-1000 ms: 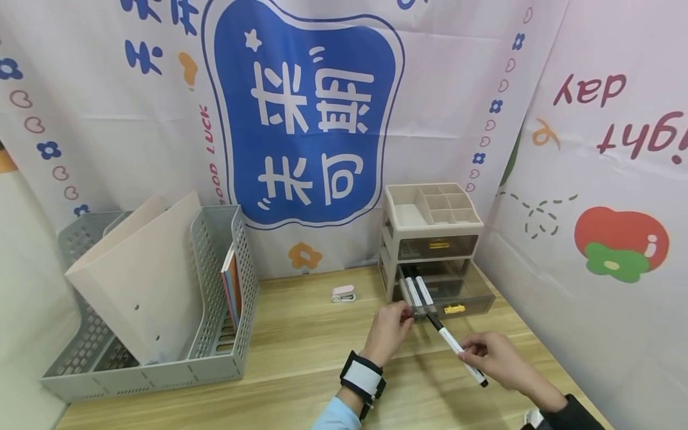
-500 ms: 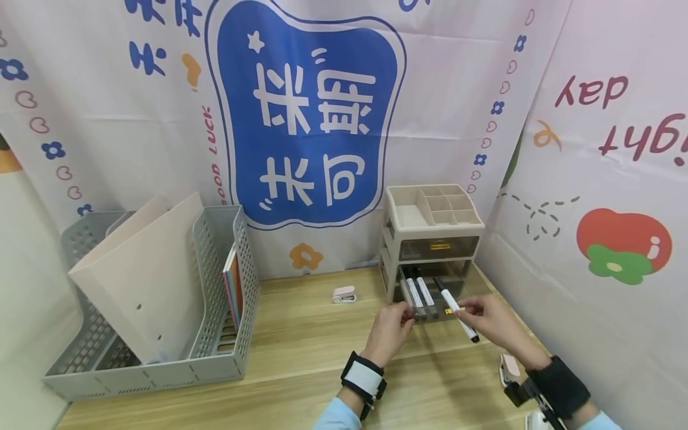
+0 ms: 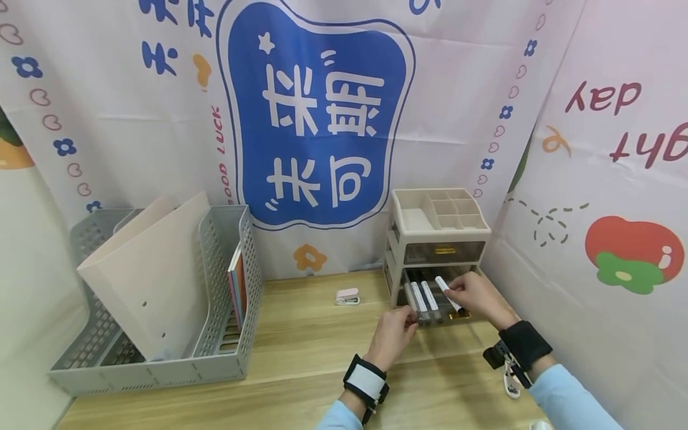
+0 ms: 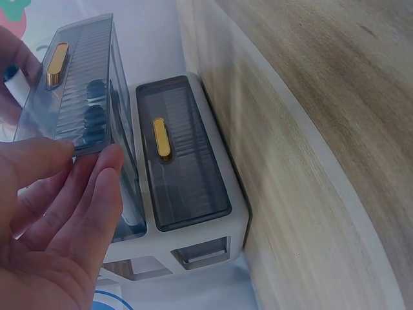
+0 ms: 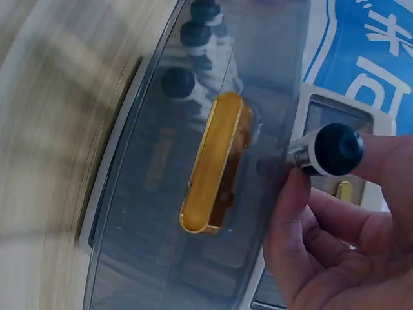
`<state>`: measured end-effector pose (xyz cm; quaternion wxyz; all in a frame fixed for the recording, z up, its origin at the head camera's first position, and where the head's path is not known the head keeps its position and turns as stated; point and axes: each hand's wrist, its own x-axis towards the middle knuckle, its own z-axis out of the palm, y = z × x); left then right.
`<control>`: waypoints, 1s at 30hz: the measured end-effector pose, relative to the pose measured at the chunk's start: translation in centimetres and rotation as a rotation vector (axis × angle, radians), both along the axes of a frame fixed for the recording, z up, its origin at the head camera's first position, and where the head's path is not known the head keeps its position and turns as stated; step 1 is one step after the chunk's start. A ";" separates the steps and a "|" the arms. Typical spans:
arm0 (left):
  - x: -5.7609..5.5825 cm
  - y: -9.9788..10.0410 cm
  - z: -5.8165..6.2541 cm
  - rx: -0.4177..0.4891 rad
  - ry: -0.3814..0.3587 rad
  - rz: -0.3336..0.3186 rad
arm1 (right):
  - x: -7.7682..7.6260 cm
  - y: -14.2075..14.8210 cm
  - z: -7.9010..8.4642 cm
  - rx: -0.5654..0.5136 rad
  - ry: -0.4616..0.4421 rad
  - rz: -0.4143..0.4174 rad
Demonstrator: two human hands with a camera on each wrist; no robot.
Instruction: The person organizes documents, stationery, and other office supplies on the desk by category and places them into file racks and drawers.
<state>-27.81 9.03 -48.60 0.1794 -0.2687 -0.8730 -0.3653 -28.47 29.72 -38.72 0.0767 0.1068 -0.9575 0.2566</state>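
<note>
My right hand point(image 3: 475, 294) pinches a white marker point(image 3: 443, 285) with black ends, tilted over the front of the pulled-out lower drawer point(image 5: 148, 194). In the right wrist view, the marker's black end point(image 5: 339, 150) points toward the camera. My left hand point(image 3: 392, 337) grips the drawer's left front corner; in the left wrist view, the thumb and fingers point(image 4: 97, 194) lie on either side of that corner. Inside the smoky clear drawer, white markers point(image 3: 429, 295) lie side by side at the left. The cream drawer unit point(image 3: 398, 239) stands on the table.
A closed upper drawer point(image 3: 444, 252) sits above, under a compartmented top tray point(image 3: 414, 221). A small pink-and-white stapler point(image 3: 347, 297) lies left of the unit. Far left stands a grey file rack point(image 3: 145, 373) holding a cream folder point(image 3: 150, 286) and thin booklets point(image 3: 236, 286).
My right hand has carried the marker forward, from in front of the drawer to over it. My left hand has stayed at the drawer's corner. The head view has shifted slightly.
</note>
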 end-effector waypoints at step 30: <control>-0.3 -0.2 0.4 -0.026 -0.035 -0.069 | -3.9 -0.5 -3.1 0.118 -0.123 0.102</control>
